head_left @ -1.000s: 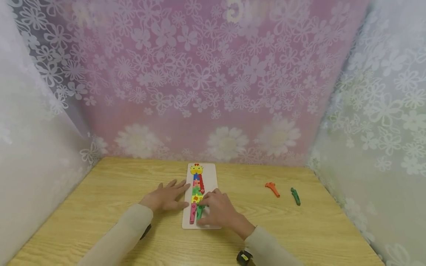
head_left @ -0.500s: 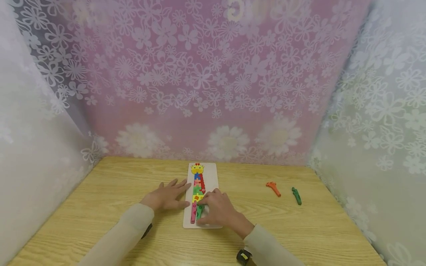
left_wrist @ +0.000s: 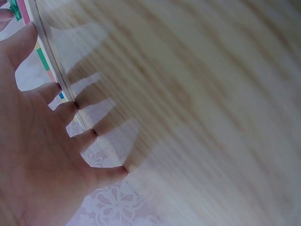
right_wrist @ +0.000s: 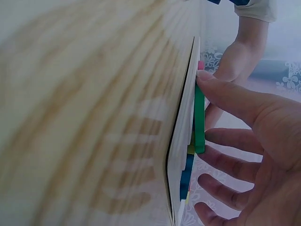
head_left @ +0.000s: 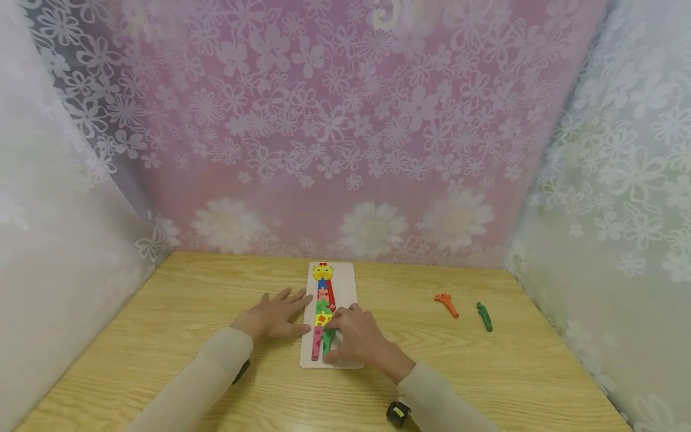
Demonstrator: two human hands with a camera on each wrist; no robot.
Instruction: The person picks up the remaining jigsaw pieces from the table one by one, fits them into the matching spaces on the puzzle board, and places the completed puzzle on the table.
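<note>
A pale wooden puzzle board (head_left: pixel 345 285) lies on the table, bearing a giraffe of coloured jigsaw pieces with a yellow head (head_left: pixel 323 272) at its far end. My right hand (head_left: pixel 358 337) pinches a green leg-shaped puzzle piece (right_wrist: pixel 200 117) lengthwise, thumb at its near end and fingertips at its far end. In the right wrist view this piece stands slightly proud of the board. Beside it is a pink leg piece (head_left: pixel 315 345). My left hand (head_left: pixel 274 315) has its fingers spread, the tips touching the board's left edge, as the left wrist view also shows.
To the right on the wooden table (head_left: pixel 410 336) lie an orange puzzle piece (head_left: pixel 447 305) and a dark green one (head_left: pixel 484 317), apart from each other. Flower-patterned curtains (head_left: pixel 372 150) stand along the table's back and sides.
The whole head view has drifted a little, so everything appears slightly farther right and up. Both hands keep nearly the same pose at the board, the right still on the green piece.
</note>
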